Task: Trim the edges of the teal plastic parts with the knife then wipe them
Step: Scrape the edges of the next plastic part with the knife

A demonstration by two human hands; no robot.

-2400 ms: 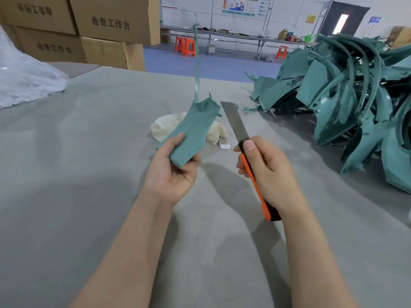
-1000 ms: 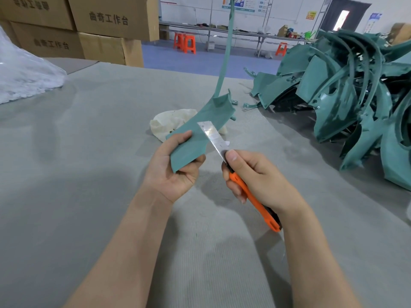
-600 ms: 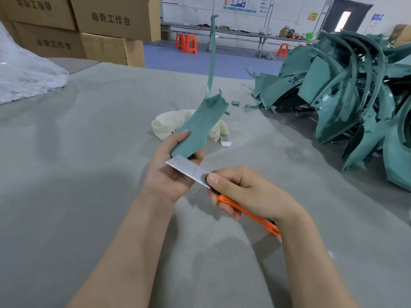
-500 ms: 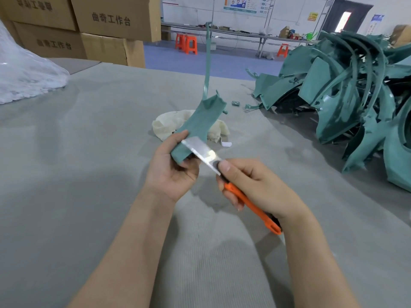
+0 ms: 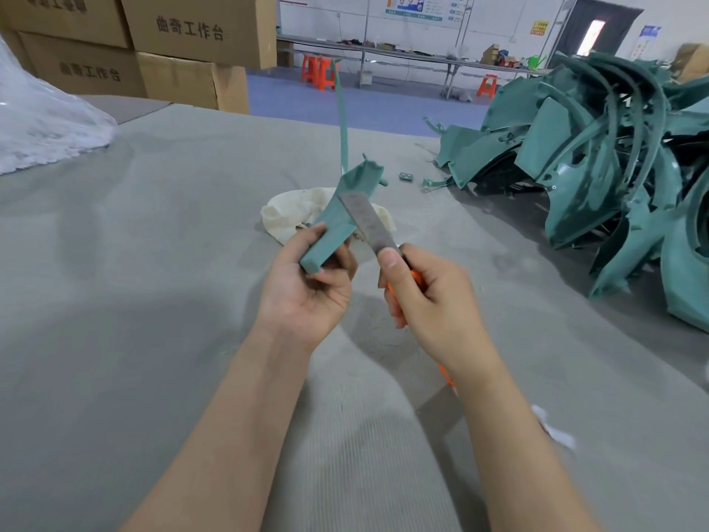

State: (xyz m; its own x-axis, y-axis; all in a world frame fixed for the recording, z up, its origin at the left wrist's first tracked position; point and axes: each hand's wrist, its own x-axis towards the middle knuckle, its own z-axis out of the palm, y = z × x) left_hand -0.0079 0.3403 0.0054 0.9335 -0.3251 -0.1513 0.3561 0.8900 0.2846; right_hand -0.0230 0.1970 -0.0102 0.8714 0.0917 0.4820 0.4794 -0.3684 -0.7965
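Observation:
My left hand (image 5: 307, 286) grips the lower end of a teal plastic part (image 5: 337, 224), a flat strip that bends into a thin stem rising upward. My right hand (image 5: 426, 297) is closed around the orange handle of a knife (image 5: 368, 220). Its wide steel blade lies against the right edge of the part, just above my left fingers. A cream cloth (image 5: 291, 213) lies crumpled on the table behind the part.
A large heap of teal plastic parts (image 5: 598, 167) fills the right of the grey felt table (image 5: 153, 301). Cardboard boxes (image 5: 172, 51) stack at the back left beside a white plastic bag (image 5: 42, 128). Small offcuts (image 5: 406, 177) lie near the heap.
The blade has slid from the part's lower end by my left thumb up along its right edge. My right hand rose and turned the knife more upright.

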